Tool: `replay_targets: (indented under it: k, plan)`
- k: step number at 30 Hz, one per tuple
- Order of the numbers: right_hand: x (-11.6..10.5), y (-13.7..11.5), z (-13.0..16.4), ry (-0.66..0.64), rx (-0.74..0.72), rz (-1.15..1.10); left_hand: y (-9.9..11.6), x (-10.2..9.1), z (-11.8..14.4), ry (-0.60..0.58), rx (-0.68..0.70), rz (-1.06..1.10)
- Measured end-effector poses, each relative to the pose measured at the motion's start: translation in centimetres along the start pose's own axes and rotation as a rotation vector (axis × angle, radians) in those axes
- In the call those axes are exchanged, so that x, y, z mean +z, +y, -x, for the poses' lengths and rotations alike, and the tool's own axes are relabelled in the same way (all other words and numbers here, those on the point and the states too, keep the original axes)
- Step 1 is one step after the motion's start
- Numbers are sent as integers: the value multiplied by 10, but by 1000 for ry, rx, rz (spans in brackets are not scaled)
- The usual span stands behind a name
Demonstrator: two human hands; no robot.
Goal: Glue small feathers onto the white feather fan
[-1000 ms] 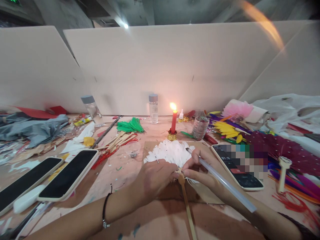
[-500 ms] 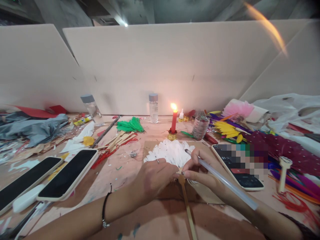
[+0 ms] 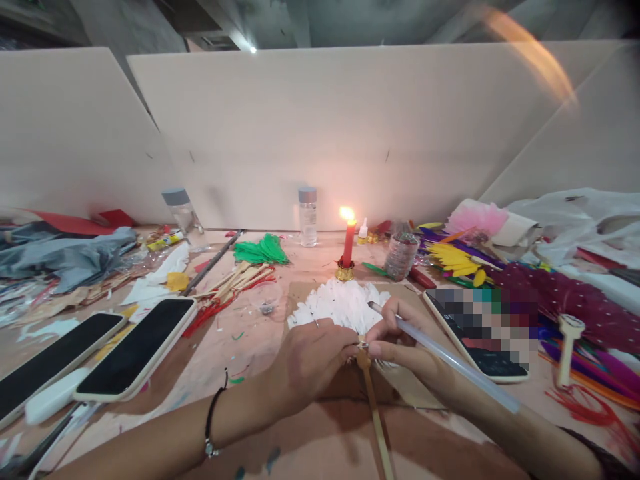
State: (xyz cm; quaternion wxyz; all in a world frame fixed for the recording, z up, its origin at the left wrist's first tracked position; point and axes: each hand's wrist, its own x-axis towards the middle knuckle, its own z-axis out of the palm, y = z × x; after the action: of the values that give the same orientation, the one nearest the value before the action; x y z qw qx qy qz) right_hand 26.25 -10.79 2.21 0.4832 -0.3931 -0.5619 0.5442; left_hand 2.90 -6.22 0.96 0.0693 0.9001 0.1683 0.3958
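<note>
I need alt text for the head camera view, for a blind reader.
Two hands meet at the base of a white feather fan with a wooden handle; the left hand presses it, the right hand holds a glue stick. A lit candle stands behind.

We list: white feathers (image 3: 340, 303), red candle (image 3: 347, 243) in gold holder (image 3: 344, 271), green feathers (image 3: 260, 251), yellow feathers (image 3: 453, 259), pink feathers (image 3: 475, 217), dotted maroon feathers (image 3: 570, 297), black phones (image 3: 135, 347).
</note>
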Motion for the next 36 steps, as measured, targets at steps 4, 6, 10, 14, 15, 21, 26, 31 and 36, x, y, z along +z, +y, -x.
replay_targets:
  k: [4,6,10,14,15,21,26,31,36]
  plan:
    - [4,-1,-2,24,0,-10,2,1,-3,24,-54,61]
    - [7,-2,-3,30,0,-23,5,0,-5,-6,-150,151]
    - [10,-7,-4,58,-22,-74,8,-4,-10,-80,-430,431]
    - [5,-10,-11,114,-75,-87,5,-3,-13,-28,-531,635]
    - [2,-9,-13,123,-69,-88,4,-2,-14,-13,-545,675]
    - [-16,-5,-38,82,25,-16,-1,0,-17,53,-657,846]
    - [-26,-36,-75,89,-87,33,5,-7,-23,75,-757,923]
    - [-35,-81,-114,298,-332,127,7,-12,-27,98,-775,878]
    - [-38,-94,-135,398,-398,160,4,-12,-26,111,-791,883]
